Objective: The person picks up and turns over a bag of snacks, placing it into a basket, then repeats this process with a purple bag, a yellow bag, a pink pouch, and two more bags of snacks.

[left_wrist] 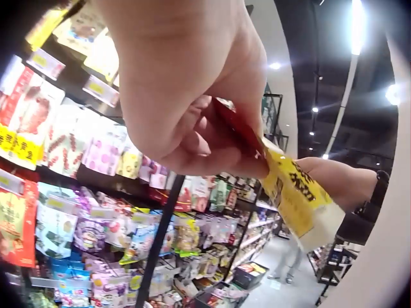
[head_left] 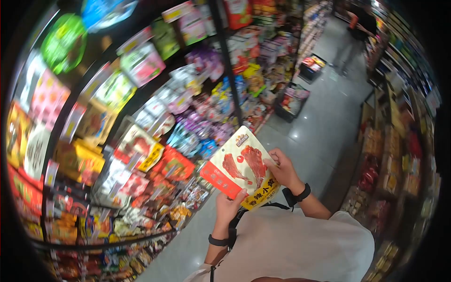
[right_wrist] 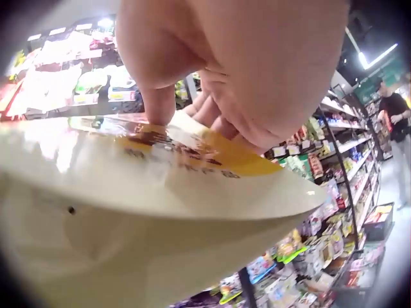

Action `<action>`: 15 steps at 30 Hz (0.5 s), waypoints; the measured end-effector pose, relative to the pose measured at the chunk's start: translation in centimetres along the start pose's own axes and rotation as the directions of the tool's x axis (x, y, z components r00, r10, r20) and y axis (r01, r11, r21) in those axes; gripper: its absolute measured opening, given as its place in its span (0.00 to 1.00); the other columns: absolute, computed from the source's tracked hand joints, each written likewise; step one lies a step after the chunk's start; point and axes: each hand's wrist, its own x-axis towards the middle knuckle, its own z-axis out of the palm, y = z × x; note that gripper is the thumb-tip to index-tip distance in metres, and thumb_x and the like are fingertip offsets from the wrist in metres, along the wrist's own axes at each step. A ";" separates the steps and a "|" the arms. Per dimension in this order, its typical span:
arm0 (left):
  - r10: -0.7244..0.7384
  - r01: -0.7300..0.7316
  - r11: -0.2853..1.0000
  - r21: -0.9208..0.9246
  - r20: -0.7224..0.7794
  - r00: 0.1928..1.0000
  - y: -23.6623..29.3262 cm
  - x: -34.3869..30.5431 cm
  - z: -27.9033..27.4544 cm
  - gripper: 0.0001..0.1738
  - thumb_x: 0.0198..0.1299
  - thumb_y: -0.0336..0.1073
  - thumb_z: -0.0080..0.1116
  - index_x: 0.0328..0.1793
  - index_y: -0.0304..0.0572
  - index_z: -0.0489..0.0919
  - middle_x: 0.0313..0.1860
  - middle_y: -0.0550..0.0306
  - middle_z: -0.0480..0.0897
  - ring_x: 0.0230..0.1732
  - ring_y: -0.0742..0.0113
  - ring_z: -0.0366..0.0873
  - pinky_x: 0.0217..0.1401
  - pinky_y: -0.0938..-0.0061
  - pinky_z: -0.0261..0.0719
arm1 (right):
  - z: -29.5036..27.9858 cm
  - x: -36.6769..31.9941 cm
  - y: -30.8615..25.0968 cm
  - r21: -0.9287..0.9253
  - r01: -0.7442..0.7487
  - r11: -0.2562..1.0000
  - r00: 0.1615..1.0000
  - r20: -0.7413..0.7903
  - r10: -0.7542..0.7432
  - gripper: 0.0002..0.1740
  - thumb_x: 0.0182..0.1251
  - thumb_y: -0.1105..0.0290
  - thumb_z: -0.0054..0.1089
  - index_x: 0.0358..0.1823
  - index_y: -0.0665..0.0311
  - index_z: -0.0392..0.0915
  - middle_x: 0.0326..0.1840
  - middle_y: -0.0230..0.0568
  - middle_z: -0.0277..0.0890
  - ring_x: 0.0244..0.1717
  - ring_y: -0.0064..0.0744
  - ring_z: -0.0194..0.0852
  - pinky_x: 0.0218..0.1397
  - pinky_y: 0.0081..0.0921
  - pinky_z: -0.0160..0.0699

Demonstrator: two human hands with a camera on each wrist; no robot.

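Note:
A snack pouch (head_left: 244,164) of cream, red and yellow, printed with pieces of reddish meat and black characters, is held up in front of the torso, tilted. My left hand (head_left: 228,207) grips its lower left edge, thumb on the printed front. At the right edge, my right hand (head_left: 283,168) pinches it, the thumb again on the front. The left wrist view shows the left hand's fingers (left_wrist: 205,138) curled at the red side of the pouch, whose yellow end sticks out. Seen from the right wrist, the pouch (right_wrist: 148,186) spreads wide below the right hand (right_wrist: 237,70).
Shelves of hanging snack bags (head_left: 141,155) line the left side, close to the left hand. Black crates (head_left: 292,101) stand on the aisle floor (head_left: 324,127) ahead. Another person (head_left: 359,28) stands farther along. More stocked shelves (head_left: 392,155) run along the right.

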 end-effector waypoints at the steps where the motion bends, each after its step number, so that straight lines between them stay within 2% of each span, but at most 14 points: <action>1: 0.016 -0.016 1.000 0.003 0.015 1.000 0.4 1.0 1.9 0.13 0.68 0.36 0.71 0.50 0.33 0.87 0.41 0.57 0.90 0.42 0.75 0.86 0.45 0.76 0.82 | -2.0 0.0 1.1 0.042 0.008 0.999 1.000 -0.025 -0.007 0.15 0.74 0.67 0.66 0.55 0.65 0.73 0.50 0.43 0.86 0.50 0.28 0.84 0.53 0.28 0.81; 4: 0.066 -0.070 0.996 0.047 0.077 0.995 2.3 3.6 7.2 0.13 0.68 0.37 0.71 0.48 0.33 0.88 0.39 0.56 0.91 0.38 0.76 0.86 0.43 0.75 0.82 | -7.4 -0.9 -0.1 -0.063 -0.122 0.991 0.981 -0.158 0.110 0.26 0.69 0.65 0.72 0.62 0.64 0.72 0.63 0.47 0.80 0.62 0.33 0.79 0.62 0.35 0.79; 7: 0.101 -0.142 0.972 0.190 0.208 0.973 4.2 5.6 11.4 0.14 0.68 0.38 0.71 0.49 0.33 0.88 0.38 0.55 0.92 0.37 0.75 0.86 0.41 0.75 0.83 | -11.2 -3.0 -0.7 -0.175 -0.100 0.979 0.976 -0.207 0.063 0.35 0.64 0.62 0.76 0.69 0.62 0.69 0.73 0.52 0.70 0.73 0.44 0.70 0.72 0.40 0.72; 10: 0.101 -0.134 0.984 0.116 0.251 0.963 4.2 7.8 15.5 0.13 0.67 0.38 0.71 0.47 0.33 0.89 0.35 0.55 0.91 0.35 0.75 0.87 0.40 0.76 0.83 | -13.7 -5.0 -0.6 -0.363 -0.092 0.927 0.986 -0.165 0.034 0.39 0.63 0.60 0.77 0.71 0.64 0.67 0.80 0.55 0.61 0.77 0.54 0.63 0.77 0.44 0.67; 11: 0.122 -0.172 0.974 0.144 0.302 0.945 4.3 8.6 16.7 0.13 0.67 0.37 0.72 0.47 0.33 0.89 0.35 0.54 0.91 0.34 0.75 0.87 0.40 0.76 0.83 | -14.4 -5.5 -0.8 -0.378 -0.128 0.917 0.986 -0.144 0.078 0.48 0.59 0.56 0.80 0.76 0.66 0.63 0.82 0.57 0.57 0.79 0.60 0.59 0.80 0.44 0.63; 15: 0.139 -0.268 0.941 0.207 0.485 0.863 4.9 11.6 20.8 0.14 0.65 0.38 0.73 0.46 0.32 0.89 0.32 0.51 0.91 0.32 0.72 0.89 0.37 0.76 0.83 | -15.8 -5.4 -1.1 -0.263 -0.074 0.962 0.993 -0.112 0.045 0.64 0.51 0.51 0.86 0.82 0.68 0.52 0.82 0.61 0.56 0.82 0.60 0.55 0.82 0.44 0.60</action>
